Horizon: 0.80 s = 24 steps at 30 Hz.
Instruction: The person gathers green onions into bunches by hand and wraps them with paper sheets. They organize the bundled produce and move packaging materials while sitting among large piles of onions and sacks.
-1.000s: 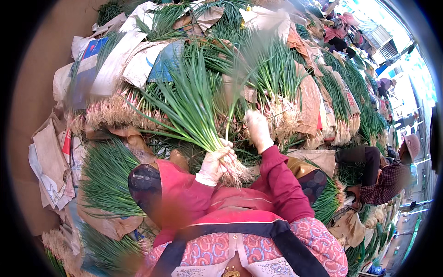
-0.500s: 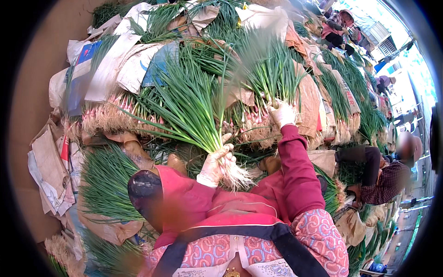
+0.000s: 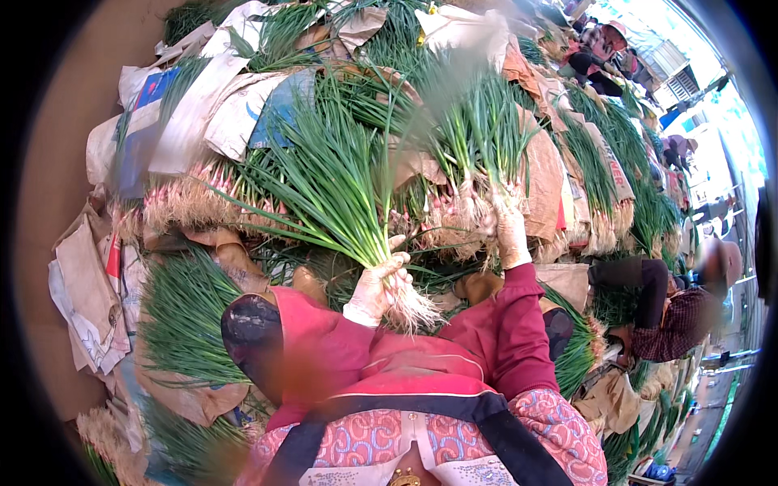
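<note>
My left hand [image 3: 374,293] is wrapped round the lower stems of a thick bunch of spring onions [image 3: 344,182], in front of my lap. Its green leaves fan up and to the left, while pale roots hang out below my fingers. Farther off to the right, my right hand [image 3: 509,225] is at the root end of more spring onions [image 3: 462,150] on the pile. Its fingers look closed around some stems there, slightly blurred. Both hands wear pale, soiled gloves.
Rows of spring onions with pinkish bulbs [image 3: 215,182] lie ahead, partly covered by paper sacks [image 3: 543,174]. Another bundle [image 3: 190,316] lies by my left knee. A person in a checked shirt [image 3: 673,324] sits at right; another [image 3: 596,53] works farther back.
My right hand has moved down toward me, its wrist now more upright and the forearm drawn back. My left hand and its bunch have hardly moved.
</note>
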Motion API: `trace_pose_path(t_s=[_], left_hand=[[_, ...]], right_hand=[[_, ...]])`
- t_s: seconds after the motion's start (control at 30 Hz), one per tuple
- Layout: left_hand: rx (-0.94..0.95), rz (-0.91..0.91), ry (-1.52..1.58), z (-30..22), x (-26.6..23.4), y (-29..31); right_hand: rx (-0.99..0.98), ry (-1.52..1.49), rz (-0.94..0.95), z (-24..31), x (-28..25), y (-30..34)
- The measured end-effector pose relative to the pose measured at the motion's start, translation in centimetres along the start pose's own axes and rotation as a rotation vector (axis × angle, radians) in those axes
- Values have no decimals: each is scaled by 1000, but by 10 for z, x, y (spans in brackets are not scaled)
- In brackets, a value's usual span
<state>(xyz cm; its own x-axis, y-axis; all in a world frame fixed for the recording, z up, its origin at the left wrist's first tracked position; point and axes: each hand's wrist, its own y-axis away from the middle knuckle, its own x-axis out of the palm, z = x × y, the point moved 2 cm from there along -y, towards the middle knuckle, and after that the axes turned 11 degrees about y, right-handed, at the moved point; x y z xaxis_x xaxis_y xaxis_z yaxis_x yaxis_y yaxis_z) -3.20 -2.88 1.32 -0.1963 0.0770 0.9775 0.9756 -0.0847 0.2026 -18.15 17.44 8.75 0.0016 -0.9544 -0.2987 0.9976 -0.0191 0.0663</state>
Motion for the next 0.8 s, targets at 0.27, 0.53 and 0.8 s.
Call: trace_pose_path(t_s=[0.27, 0.53, 0.8], left_hand=[[19, -41, -135, 2, 1, 0], [20, -85, -164, 15, -9, -3], [5, -147, -206, 11, -19, -10]], right_hand=[[21, 87, 381, 14, 47, 89], [-22, 571, 374, -18, 61, 96], [-527, 684, 202, -18, 108, 76]])
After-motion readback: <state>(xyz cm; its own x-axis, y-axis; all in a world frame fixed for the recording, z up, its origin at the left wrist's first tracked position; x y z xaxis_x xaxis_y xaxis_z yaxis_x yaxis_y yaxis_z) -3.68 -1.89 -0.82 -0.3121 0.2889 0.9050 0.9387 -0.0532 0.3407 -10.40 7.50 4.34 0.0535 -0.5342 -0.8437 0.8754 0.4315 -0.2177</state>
